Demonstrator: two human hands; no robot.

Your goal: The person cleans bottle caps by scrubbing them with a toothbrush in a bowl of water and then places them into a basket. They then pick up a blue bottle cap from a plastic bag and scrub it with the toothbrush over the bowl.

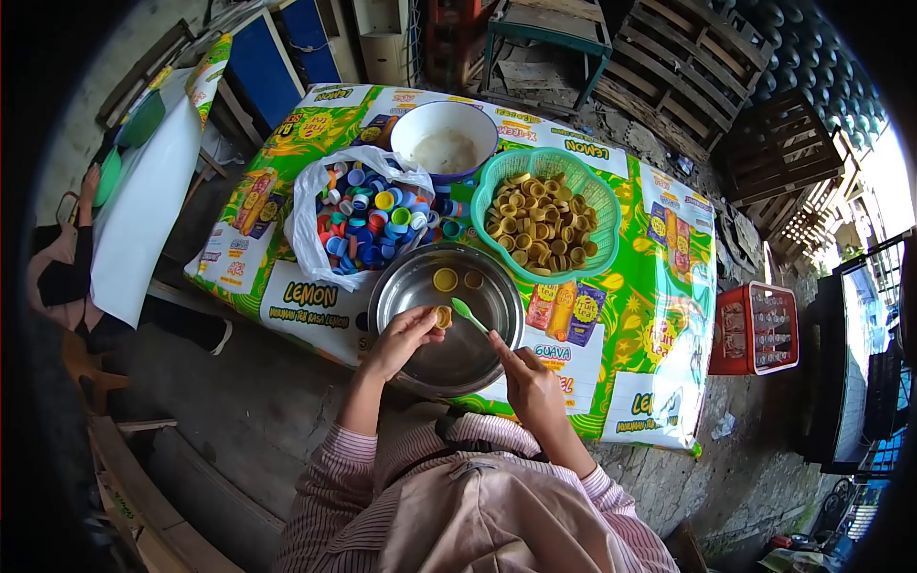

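Lettering on the green-and-white plastic table cover [626, 320] reads "LEMON", "GUAVA" and "Fruit Tea"; a smaller line seems to say "MINUMAN TEH RASA LEMON". Over the round silver metal basin [435, 371], the left hand [401, 342] pinches a small round yellow-brown cap [442, 317] between thumb and fingers. The right hand [532, 384] grips a slim pale-green tool [468, 314], fingers closed around its end.

A rough workshop or storage yard
Wooden pallets [669, 72] lean in piles beside a rack of bottles [812, 48]; a red crate [755, 329] stands on the worn concrete floor [287, 411], near a table [621, 382] spread with printed drink-advert sheeting.
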